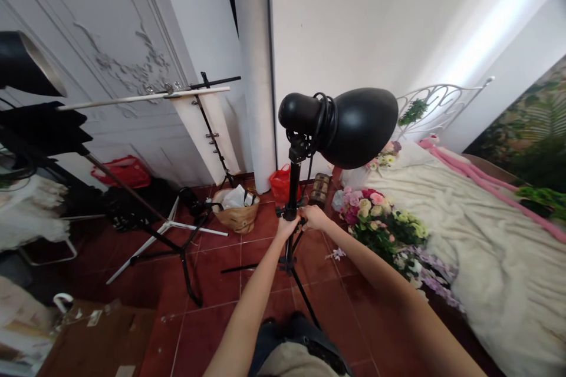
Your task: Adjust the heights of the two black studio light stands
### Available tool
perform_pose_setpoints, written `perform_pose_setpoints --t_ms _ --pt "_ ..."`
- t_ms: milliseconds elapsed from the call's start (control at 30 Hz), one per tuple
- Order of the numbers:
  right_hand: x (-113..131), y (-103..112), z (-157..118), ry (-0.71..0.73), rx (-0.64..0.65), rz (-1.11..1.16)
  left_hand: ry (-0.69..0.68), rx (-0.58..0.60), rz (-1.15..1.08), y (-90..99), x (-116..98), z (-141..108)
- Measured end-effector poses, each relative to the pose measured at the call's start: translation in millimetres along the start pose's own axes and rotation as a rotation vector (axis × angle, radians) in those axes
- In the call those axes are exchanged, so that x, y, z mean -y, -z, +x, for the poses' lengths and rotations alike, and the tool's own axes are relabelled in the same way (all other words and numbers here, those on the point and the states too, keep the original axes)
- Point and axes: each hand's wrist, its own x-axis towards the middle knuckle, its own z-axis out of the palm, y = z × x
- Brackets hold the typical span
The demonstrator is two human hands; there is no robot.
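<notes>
Directly in front of me stands a black light stand [293, 185] with its legs spread on the floor. A black studio lamp [360, 123] tops it, its wide reflector facing right, with a coiled black cable [329, 123] looped around its body. My left hand [288, 227] is closed around the pole just below a collar. On the right side of that collar, my right hand [315, 218] pinches at a locking knob, which the fingers partly hide. The lamp is above both hands.
To the right is a bed [469, 218] with a cream cover, artificial flowers [367, 206] along its side. A woven basket [239, 212], a red bag [279, 182] and another stand [183, 253] are on the tiled floor. A second lamp [29, 65] hangs far left.
</notes>
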Motion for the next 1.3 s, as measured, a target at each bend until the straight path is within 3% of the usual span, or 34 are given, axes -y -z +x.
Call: perform_pose_setpoints --t_ms 100,233,300,500,633,867,1033,1300 --pt "13.1 -17.7 -20.5 -0.069 -0.162 -0.014 -0.06 0.03 0.022 4.4 5.0 3.6" --pt "27.1 -42.2 -34.8 -0.168 -0.296 -0.005 -0.04 0.089 0.023 7.8 7.7 5.0" --pt "29.6 -47.0 -32.9 -0.211 -0.302 0.0 -0.042 0.09 0.017 7.7 7.0 4.7" --pt "25.7 -39.2 -7.8 -0.219 -0.141 -0.016 -0.011 0.07 0.007 3.5 -1.5 2.8" --pt "27.3 -44.4 -5.7 -0.211 -0.135 -0.011 0.011 0.085 0.013 3.3 -5.5 0.8" --pt "38.6 -63.4 -11.1 -0.285 -0.376 -0.009 -0.001 0.086 0.028 3.8 -8.5 -1.7" --pt "38.0 -48.9 -15.2 -0.305 -0.112 0.023 -0.012 0.07 0.047 2.6 -7.7 -1.0" --pt "17.8 -0.8 -4.6 -0.194 0.159 0.017 0.021 0.085 0.04 5.2 -10.1 -3.4"
